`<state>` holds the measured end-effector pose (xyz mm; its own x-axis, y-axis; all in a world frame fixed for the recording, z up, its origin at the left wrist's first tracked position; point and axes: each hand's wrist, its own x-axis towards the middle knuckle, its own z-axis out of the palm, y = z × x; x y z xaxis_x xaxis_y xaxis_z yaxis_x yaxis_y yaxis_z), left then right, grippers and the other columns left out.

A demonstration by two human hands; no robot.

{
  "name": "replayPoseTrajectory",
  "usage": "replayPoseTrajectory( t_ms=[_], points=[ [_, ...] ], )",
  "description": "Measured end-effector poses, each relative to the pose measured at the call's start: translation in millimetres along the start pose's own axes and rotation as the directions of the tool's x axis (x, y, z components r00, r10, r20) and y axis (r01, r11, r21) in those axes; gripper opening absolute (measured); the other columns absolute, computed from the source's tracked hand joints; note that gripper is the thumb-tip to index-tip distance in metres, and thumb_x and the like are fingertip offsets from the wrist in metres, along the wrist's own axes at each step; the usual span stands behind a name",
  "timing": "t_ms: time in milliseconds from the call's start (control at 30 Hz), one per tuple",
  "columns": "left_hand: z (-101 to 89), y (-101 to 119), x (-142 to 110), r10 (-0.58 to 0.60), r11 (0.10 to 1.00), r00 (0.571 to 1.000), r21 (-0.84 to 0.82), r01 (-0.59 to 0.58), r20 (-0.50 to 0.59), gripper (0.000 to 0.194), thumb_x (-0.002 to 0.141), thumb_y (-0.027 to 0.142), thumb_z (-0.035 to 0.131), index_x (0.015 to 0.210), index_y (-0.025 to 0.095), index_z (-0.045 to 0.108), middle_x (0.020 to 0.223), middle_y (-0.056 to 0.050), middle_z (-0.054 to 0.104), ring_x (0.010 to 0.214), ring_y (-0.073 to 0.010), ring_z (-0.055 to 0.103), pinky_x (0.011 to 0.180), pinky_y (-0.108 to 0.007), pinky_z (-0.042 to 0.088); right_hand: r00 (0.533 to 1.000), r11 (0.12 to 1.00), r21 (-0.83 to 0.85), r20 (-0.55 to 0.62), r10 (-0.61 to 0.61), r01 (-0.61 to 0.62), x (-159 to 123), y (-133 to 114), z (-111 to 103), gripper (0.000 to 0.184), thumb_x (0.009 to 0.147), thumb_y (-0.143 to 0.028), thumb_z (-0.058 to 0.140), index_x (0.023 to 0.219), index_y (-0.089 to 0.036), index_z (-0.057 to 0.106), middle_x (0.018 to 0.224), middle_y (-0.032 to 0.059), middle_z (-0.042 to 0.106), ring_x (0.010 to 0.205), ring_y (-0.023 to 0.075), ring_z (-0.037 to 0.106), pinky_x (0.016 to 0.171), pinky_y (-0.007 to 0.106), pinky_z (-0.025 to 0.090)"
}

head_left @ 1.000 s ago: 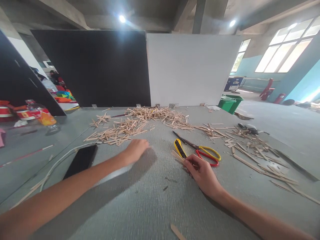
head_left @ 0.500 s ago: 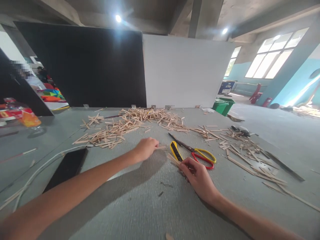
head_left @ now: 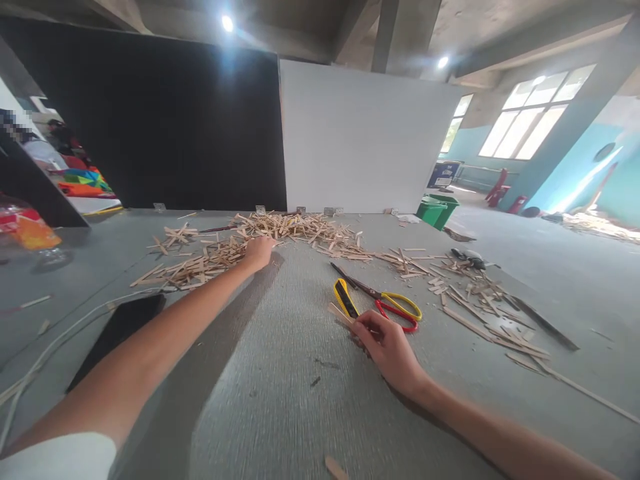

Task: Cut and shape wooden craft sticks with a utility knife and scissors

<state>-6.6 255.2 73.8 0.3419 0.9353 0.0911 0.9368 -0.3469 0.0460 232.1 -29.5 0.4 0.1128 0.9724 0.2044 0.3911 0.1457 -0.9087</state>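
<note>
My left hand [head_left: 259,253] reaches to the near edge of the heap of wooden sticks [head_left: 305,229], its fingers drawn together. What lies between those fingertips is hidden among the sticks. Resting low over the table, my right hand [head_left: 389,345] pinches a thin wooden stick [head_left: 340,313] that points to the upper left. Just beyond it lies a yellow and black utility knife [head_left: 346,298]. Scissors [head_left: 367,289] with one yellow and one red handle lie beside the knife, blades toward the upper left.
A black phone [head_left: 117,337] and a white cable [head_left: 55,347] lie at left, near a bottle [head_left: 33,233]. More wood strips [head_left: 515,340] and a long dark blade-like strip [head_left: 545,322] lie at right. Black [head_left: 200,127] and white [head_left: 365,140] panels stand behind.
My left hand has moved forward and left, from the middle of the table to the stick heap. My right hand still pinches its stick. The view has shifted slightly.
</note>
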Motion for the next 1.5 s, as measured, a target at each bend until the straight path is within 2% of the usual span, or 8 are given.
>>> replayPoseTrajectory(
  t_ms=[233,367,533,700,833,1067,1367,1500],
  points=[
    [12.2,4.9,-42.6,-0.025,0.998,0.999,0.053,0.027,-0.034,0.037,0.101,0.035,0.067,0.132,0.016,0.062,0.132,-0.012,0.064,0.112,-0.0265,0.067,0.094,-0.047,0.059,1.0,1.0,0.01,-0.015,0.01,-0.01,2.2,-1.4,0.9,0.04,0.098,-0.058,0.057,0.089,-0.02,0.065,0.075,0.0029,0.068,0.067,0.0185,0.062,0.06,0.029,0.049],
    [13.4,14.1,-85.2,0.085,0.994,0.996,-0.063,-0.085,0.011,0.03,0.101,0.035,0.066,0.125,0.016,0.065,0.125,-0.01,0.068,0.106,-0.0242,0.069,0.091,-0.045,0.059,1.0,1.0,-0.006,-0.016,0.023,-0.023,3.2,1.0,0.4,0.038,0.099,-0.056,0.055,0.09,-0.021,0.065,0.075,0.0034,0.069,0.066,0.0182,0.061,0.059,0.028,0.048],
    [10.3,31.3,-141.2,0.29,0.9,0.956,-0.352,-0.257,0.044,0.01,0.095,0.025,0.069,0.088,0.02,0.074,0.085,-0.002,0.075,0.082,-0.0192,0.072,0.079,-0.03,0.054,1.0,0.999,-0.048,-0.004,0.006,-0.007,2.9,2.8,0.1,0.031,0.1,-0.05,0.056,0.091,-0.021,0.065,0.075,0.0023,0.068,0.065,0.0177,0.06,0.06,0.028,0.048],
    [24.5,60.0,-189.3,0.267,0.782,0.961,-0.566,-0.259,-0.072,0.025,0.102,0.027,0.054,0.125,0.02,0.06,0.109,-0.006,0.074,0.075,-0.015,0.07,0.068,-0.026,0.053,0.992,0.986,-0.13,0.082,-0.095,0.105,-3.4,-4.9,3.1,0.025,0.103,-0.039,0.051,0.088,-0.023,0.062,0.066,-0.0017,0.06,0.057,0.016,0.054,0.055,0.027,0.043],
    [33.7,79.6,-218.6,0.315,0.602,0.937,-0.73,-0.322,-0.154,0.031,0.111,0.034,0.035,0.128,0.02,0.057,0.092,-0.003,0.073,0.069,-0.0146,0.065,0.069,-0.027,0.052,0.956,0.945,-0.206,0.206,-0.21,0.252,-10.5,-12.4,4.8,0.018,0.103,-0.03,0.051,0.091,-0.023,0.063,0.078,0.0018,0.065,0.066,0.0173,0.056,0.064,0.029,0.043],
    [38.4,76.3,-230.8,0.486,0.413,0.841,-0.785,-0.462,-0.24,0.028,0.111,0.031,0.039,0.123,0.021,0.062,0.09,-0.004,0.075,0.081,-0.0172,0.071,0.075,-0.028,0.053,0.907,0.898,-0.257,0.324,-0.267,0.356,-11.9,-10.8,4.6,0.022,0.104,-0.024,0.045,0.095,-0.022,0.065,0.083,0.0044,0.066,0.071,0.0185,0.06,0.067,0.03,0.046],
    [50.8,75.3,-228.5,0.578,0.484,0.749,-0.604,-0.634,-0.323,0.016,0.106,0.018,0.048,0.108,0.02,0.064,0.089,-0.003,0.076,0.073,-0.0145,0.069,0.07,-0.025,0.049,0.937,0.906,-0.301,0.273,-0.218,0.298,-13.4,-8.4,8.2,0.03,0.108,-0.031,0.043,0.119,-0.023,0.069,0.093,0.0053,0.078,0.079,0.0187,0.072,0.073,0.029,0.053],
    [50.1,72.0,-230.3,0.616,0.473,0.723,-0.586,-0.658,-0.314,0.015,0.105,0.022,0.051,0.103,0.019,0.065,0.087,-0.003,0.074,0.071,-0.0146,0.067,0.067,-0.025,0.046,0.974,0.855,-0.47,0.159,-0.162,0.219,1.9,-15.9,-1.6,0.033,0.107,-0.035,0.041,0.1,-0.024,0.071,0.072,0.0019,0.074,0.063,0.0184,0.068,0.06,0.028,0.049]
  ],
)
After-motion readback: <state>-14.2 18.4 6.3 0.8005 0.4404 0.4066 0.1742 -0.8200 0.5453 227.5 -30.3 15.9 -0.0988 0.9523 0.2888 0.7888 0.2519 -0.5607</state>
